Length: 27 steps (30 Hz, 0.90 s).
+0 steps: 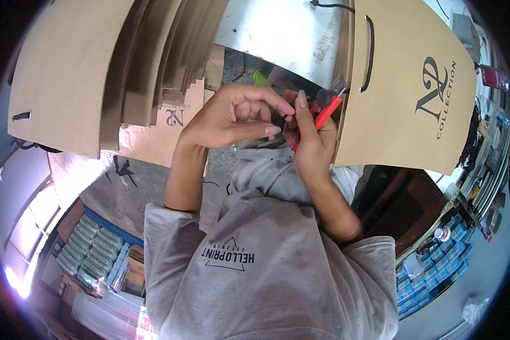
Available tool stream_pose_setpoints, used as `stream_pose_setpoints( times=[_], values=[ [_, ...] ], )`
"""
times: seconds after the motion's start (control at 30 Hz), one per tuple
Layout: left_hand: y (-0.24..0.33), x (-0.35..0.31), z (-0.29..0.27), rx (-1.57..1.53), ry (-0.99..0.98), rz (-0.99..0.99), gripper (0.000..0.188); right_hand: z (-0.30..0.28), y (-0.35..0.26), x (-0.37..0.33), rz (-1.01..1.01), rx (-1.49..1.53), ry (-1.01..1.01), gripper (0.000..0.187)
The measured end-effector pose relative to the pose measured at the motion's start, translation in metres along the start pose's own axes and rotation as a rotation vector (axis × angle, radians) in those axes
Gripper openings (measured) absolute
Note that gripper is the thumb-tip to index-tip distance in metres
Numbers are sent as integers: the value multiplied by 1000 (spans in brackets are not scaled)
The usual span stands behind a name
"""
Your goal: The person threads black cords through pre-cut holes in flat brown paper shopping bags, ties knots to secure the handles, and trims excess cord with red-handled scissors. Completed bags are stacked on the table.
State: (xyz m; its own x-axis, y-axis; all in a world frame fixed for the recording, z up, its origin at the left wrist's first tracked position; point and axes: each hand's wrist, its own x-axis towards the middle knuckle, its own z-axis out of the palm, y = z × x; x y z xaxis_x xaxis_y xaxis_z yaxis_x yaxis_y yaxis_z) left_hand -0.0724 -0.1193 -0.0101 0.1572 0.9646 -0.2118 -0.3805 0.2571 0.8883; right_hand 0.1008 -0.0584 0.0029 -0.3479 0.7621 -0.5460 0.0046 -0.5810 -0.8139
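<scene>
My left hand (238, 116) is raised at the middle, its fingers curled and its index fingertip meeting the fingers of my right hand. Whatever is pinched there, if anything, is too small and dark to name. In my right hand (314, 141) is a slim red tool (327, 113) with a dark and clear tip pointing up and away; its exact kind does not show. Just right of that hand lies a brown cardboard panel (402, 113) with dark printing and a black cord handle (370, 54). Left of my hands stands a stack of brown cardboard pieces (144, 62).
A pale metal-like surface (283, 34) lies beyond my hands, with a black cord (331, 5) over its far edge. A printed board (175, 119) sits under the left stack. Wrapped packs (90, 249) are at lower left, blue packs (436, 272) at lower right.
</scene>
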Motion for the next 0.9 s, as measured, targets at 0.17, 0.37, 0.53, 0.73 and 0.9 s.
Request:
stream_pose_setpoints(
  times=[0.17, 0.37, 0.53, 0.73, 0.9],
  values=[
    [-16, 1, -1, -213, -173, 114, 45, -31, 13, -26, 2, 18, -265, 41],
    [-14, 7, 3, -186, -281, 130, 52, -78, 35, -81, -126, 23, -428, 47],
    [-19, 5, 10, -157, -260, 155, 55, -103, -9, -95, -228, -680, -473, 41],
    [-14, 3, 21, -130, -232, 122, 57, -86, -35, -82, -370, -890, -436, 37],
    [-5, 0, 24, -83, -213, 92, 56, -83, -29, -81, -378, -915, -405, 36]
  ],
)
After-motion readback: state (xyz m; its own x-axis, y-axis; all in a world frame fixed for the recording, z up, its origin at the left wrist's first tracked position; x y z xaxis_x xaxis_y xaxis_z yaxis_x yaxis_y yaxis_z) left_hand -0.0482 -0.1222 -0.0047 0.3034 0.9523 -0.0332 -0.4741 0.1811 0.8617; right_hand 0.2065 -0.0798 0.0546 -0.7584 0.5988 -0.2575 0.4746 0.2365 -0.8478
